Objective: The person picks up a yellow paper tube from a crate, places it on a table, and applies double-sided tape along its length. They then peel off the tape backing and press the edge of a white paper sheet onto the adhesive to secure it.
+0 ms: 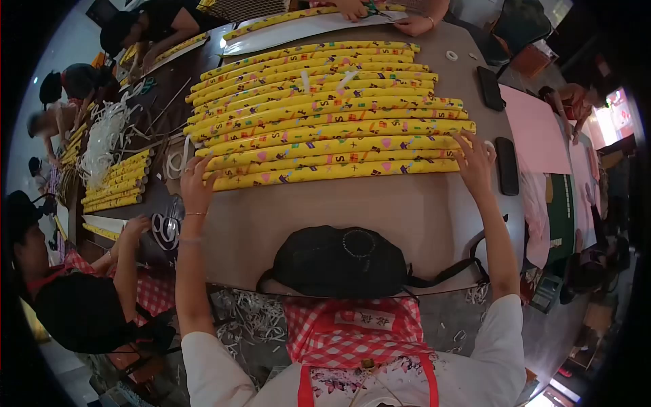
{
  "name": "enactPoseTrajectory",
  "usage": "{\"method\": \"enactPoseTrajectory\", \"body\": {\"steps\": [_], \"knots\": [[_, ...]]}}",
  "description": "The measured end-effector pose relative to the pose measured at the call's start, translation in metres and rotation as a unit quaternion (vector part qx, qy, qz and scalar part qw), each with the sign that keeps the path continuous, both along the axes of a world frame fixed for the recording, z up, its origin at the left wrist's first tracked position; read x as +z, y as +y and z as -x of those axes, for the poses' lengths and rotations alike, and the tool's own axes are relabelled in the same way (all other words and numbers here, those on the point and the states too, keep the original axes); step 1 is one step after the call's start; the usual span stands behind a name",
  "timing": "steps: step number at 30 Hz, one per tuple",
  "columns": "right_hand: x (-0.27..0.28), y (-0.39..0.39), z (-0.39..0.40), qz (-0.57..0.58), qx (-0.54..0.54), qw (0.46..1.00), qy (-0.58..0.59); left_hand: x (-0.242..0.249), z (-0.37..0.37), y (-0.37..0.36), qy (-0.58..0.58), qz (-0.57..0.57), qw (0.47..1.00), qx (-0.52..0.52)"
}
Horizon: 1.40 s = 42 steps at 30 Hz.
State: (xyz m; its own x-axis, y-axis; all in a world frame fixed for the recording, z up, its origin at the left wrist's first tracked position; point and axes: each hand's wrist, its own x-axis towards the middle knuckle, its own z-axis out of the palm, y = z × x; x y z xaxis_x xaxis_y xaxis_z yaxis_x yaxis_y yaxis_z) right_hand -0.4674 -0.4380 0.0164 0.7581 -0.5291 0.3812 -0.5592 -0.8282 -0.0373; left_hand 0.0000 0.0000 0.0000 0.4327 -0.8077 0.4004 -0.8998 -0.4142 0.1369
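Many rolls of yellow wrapping paper [325, 138], printed with small colourful pictures, lie side by side across the table before me. My left hand [196, 184] is at the left ends of the nearest rolls, fingers apart and curved against them. At the right ends, my right hand [476, 163] has its fingers spread, with the fingertips touching or very close to the near rolls. Neither hand is wrapped round a roll. Two short white strips [305, 82] rest on top of the rolls farther back.
A black bag [339, 261] lies at the near table edge. Black cases [506, 166] and a tape roll [451, 55] are on the right. White strapping [105, 139] and shorter yellow rolls [119, 180] lie left. A co-worker's hands [413, 26] hold scissors across the table.
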Motion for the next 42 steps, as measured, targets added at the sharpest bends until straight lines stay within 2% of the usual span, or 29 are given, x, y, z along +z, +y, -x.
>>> {"method": "enactPoseTrajectory", "body": {"steps": [2, 3, 6, 8, 10, 11, 13, 14, 16, 17, 18, 19, 21, 23, 25, 26, 27, 30, 32, 33, 34, 37, 41, 42], "knots": [[-0.003, 0.022, -0.005, 0.046, 0.015, 0.998, -0.043, 0.003, 0.000, 0.037, 0.009, 0.079, 0.995, 0.068], [0.017, -0.002, 0.016, 0.083, 0.020, 0.996, -0.041, -0.009, 0.041, 0.016, 0.018, 0.122, 0.987, 0.104], [0.017, 0.036, 0.038, 0.040, 0.021, 0.997, -0.063, 0.016, 0.110, 0.094, 0.014, 0.105, 0.976, 0.192], [0.017, 0.054, 0.055, 0.031, 0.015, 0.995, -0.097, 0.008, 0.155, 0.158, -0.002, 0.095, 0.963, 0.253], [0.010, 0.079, 0.070, -0.002, 0.054, 0.994, -0.099, -0.002, 0.216, 0.215, -0.016, 0.080, 0.927, 0.367], [0.016, 0.096, 0.072, -0.033, 0.092, 0.991, -0.096, -0.010, 0.245, 0.240, -0.016, 0.081, 0.917, 0.390], [0.023, 0.134, 0.066, -0.082, 0.187, 0.974, -0.097, -0.032, 0.318, 0.293, 0.055, 0.063, 0.818, 0.568], [0.022, 0.148, 0.056, -0.096, 0.249, 0.958, -0.103, -0.041, 0.352, 0.312, 0.025, 0.045, 0.816, 0.575], [0.028, 0.180, 0.031, -0.113, 0.341, 0.927, -0.109, -0.042, 0.409, 0.346, 0.070, 0.056, 0.771, 0.631], [0.033, 0.201, 0.017, -0.115, 0.379, 0.911, -0.115, -0.038, 0.430, 0.352, -0.012, 0.031, 0.783, 0.622], [0.039, 0.220, 0.002, -0.115, 0.420, 0.893, -0.115, -0.017, 0.447, 0.343, -0.062, 0.028, 0.772, 0.632], [0.046, 0.237, -0.012, -0.119, 0.461, 0.872, -0.116, 0.005, 0.465, 0.341, -0.061, 0.060, 0.745, 0.662], [0.058, 0.236, -0.020, -0.125, 0.525, 0.840, -0.053, 0.018, 0.527, 0.327, -0.054, 0.059, 0.694, 0.716], [0.048, 0.249, -0.045, -0.114, 0.594, 0.793, -0.074, 0.040, 0.576, 0.336, -0.041, 0.098, 0.621, 0.776], [0.051, 0.271, -0.065, -0.092, 0.649, 0.750, -0.084, 0.038, 0.626, 0.351, -0.090, 0.101, 0.566, 0.813], [0.060, 0.285, -0.072, -0.074, 0.655, 0.747, -0.082, 0.045, 0.649, 0.354, -0.132, 0.057, 0.533, 0.834], [0.071, 0.302, -0.081, -0.046, 0.662, 0.742, -0.094, 0.041, 0.671, 0.360, -0.151, 0.067, 0.502, 0.849], [0.091, 0.326, -0.102, -0.027, 0.683, 0.723, -0.106, 0.047, 0.712, 0.368, -0.138, 0.083, 0.354, 0.921], [0.097, 0.337, -0.119, -0.016, 0.691, 0.713, -0.118, 0.056, 0.723, 0.365, -0.089, 0.137, 0.306, 0.938], [0.099, 0.343, -0.128, 0.007, 0.697, 0.705, -0.133, 0.044, 0.731, 0.372, -0.117, 0.110, 0.313, 0.936], [0.103, 0.354, -0.131, 0.035, 0.701, 0.698, -0.142, 0.029, 0.739, 0.381, -0.098, 0.105, 0.303, 0.942], [0.122, 0.376, -0.158, 0.034, 0.732, 0.658, -0.174, 0.011, 0.730, 0.389, -0.096, 0.105, 0.287, 0.947], [0.140, 0.413, -0.181, 0.049, 0.747, 0.635, -0.190, -0.020, 0.733, 0.419, -0.077, 0.121, 0.262, 0.954], [0.138, 0.415, -0.192, 0.074, 0.739, 0.643, -0.184, -0.025, 0.733, 0.423, -0.045, 0.133, 0.239, 0.961]]}}
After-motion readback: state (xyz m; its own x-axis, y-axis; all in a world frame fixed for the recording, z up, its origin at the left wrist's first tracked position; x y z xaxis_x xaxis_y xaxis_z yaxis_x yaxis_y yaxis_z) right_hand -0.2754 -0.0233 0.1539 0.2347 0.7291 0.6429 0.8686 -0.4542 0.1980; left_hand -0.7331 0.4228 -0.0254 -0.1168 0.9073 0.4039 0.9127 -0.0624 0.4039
